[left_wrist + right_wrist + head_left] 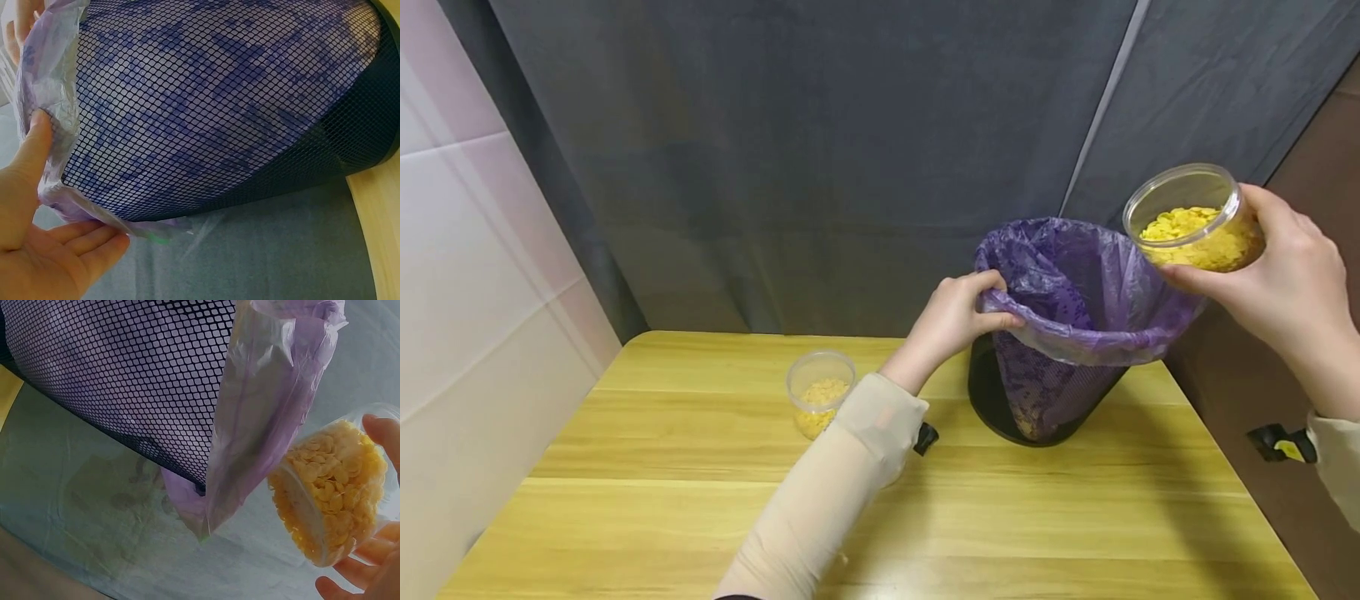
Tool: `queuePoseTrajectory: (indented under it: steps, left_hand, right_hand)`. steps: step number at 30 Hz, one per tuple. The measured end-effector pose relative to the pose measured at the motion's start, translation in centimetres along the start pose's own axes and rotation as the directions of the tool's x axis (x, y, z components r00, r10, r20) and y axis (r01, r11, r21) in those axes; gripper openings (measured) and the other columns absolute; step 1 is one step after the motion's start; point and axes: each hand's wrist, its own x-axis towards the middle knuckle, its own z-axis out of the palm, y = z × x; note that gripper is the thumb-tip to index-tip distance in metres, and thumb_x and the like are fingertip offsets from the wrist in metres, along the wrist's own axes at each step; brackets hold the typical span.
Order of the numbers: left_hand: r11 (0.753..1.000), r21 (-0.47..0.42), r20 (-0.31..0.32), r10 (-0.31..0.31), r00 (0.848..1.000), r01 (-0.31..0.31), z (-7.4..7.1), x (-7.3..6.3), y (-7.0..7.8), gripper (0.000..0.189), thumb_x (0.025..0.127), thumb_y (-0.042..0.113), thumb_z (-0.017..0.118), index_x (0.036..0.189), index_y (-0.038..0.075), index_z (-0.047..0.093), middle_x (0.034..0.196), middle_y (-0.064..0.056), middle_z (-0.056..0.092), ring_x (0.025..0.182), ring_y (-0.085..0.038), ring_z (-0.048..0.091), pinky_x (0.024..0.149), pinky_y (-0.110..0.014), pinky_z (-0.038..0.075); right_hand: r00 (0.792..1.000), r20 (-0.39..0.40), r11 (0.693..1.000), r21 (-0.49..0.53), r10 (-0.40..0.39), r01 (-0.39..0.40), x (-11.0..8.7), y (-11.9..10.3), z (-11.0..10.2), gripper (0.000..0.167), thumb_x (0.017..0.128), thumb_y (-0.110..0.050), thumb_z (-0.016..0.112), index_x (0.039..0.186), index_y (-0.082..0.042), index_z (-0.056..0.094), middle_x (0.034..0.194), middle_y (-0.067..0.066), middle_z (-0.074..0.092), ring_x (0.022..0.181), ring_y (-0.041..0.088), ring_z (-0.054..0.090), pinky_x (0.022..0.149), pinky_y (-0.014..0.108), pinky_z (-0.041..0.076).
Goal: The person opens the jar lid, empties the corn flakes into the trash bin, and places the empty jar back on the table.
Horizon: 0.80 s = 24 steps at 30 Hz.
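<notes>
At the table's (pixel 662 517) far right, head view has a black mesh bin (pixel 988 400) lined with a purple bag (pixel 1090 337), its edge folded over the rim. Left hand (pixel 951 312) pinches the bag and rim on the left side, thumb outside. Right hand (pixel 1296 258) grips a clear tub (pixel 1195 185) above the bin's right side, mouth tilted toward the bin and the person; yellow flakes (pixel 1183 225) lie inside, below the lip. A second clear tub (pixel 808 367), also part-filled with yellow flakes, stands left of the bin, partly covered by the left sleeve (pixel 827 483). Only this view shows that one. Bin floor hidden by the bag's near edge; a dark patch (pixel 1273 442) by the right sleeve is hard to identify.

Left wrist view gives the mesh side close up, purple bag showing through, plus the left thumb (pixel 36 140) on the folded edge, which head view shows less clearly. Other fingertips at the upper-left corner are cut off.

Right wrist view shows the held tub side-on, flakes against its wall, right thumb and fingers on opposite sides; hand cropped at the edge. Tub and bag look very near; can't tell if touching.
</notes>
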Motion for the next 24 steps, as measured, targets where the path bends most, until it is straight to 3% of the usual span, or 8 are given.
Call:
queuePoseTrajectory:
  steps: [11, 24]
  left_hand:
    - [1.0, 0.013, 0.007, 0.009, 1.0, -0.009, 0.02, 0.05, -0.05, 0.03, 0.078, 0.036, 0.078, 0.092, 0.015, 0.061, 0.066, 0.002, 0.044, 0.063, -0.014, 0.041, 0.058, -0.025, 0.034]
    - [1.0, 0.004, 0.017, -0.009, 1.0, 0.009, -0.03, -0.06, 0.08, 0.031, 0.078, 0.036, 0.078, 0.094, 0.015, 0.061, 0.065, 0.002, 0.043, 0.062, -0.014, 0.04, 0.057, -0.025, 0.033]
  right_hand:
    - [1.0, 0.021, 1.0, -0.021, -0.006, 0.006, 0.55, -0.1, -0.39, 0.099, 0.067, -0.029, 0.087, 0.147, -0.006, 0.033, 0.137, 0.029, 0.043, 0.122, 0.053, 0.036, 0.097, 0.064, 0.027]
    - [0.999, 0.011, 0.999, -0.021, -0.049, 0.049, 0.95, -0.04, -0.49, 0.1, 0.066, -0.022, 0.087, 0.147, -0.004, 0.033, 0.142, 0.028, 0.039, 0.129, 0.05, 0.032, 0.107, 0.059, 0.02]
